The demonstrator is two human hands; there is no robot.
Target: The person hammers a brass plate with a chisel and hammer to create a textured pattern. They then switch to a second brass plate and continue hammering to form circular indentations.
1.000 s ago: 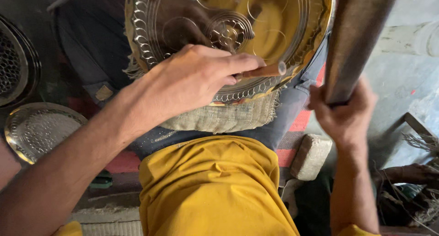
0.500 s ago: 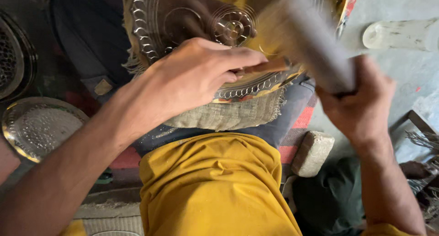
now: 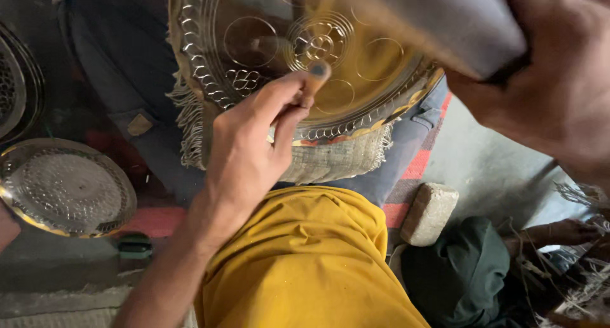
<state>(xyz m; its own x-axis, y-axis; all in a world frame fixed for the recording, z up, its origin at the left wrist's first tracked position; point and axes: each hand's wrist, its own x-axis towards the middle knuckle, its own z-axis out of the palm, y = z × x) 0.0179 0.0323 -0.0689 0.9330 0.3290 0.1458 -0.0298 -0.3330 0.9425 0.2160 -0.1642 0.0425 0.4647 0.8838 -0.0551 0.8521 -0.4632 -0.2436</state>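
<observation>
One big brass plate [image 3: 356, 80] lay on a fringed cloth pad [image 3: 330, 163] across the lap, the right hand [image 3: 553, 93] gripped a blurred mallet [image 3: 438, 23] above it, and the left hand [image 3: 248, 156] pinched a small punch [image 3: 312, 80] against its face.

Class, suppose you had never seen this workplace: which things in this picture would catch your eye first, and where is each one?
First comes the big shiny engraved metal plate at top centre, resting on a fringed woven pad on the person's lap. The left hand holds a thin punch-like tool upright on it, while the right hand grips a blurred mallet at upper right. A second patterned plate lies at the left.
</observation>
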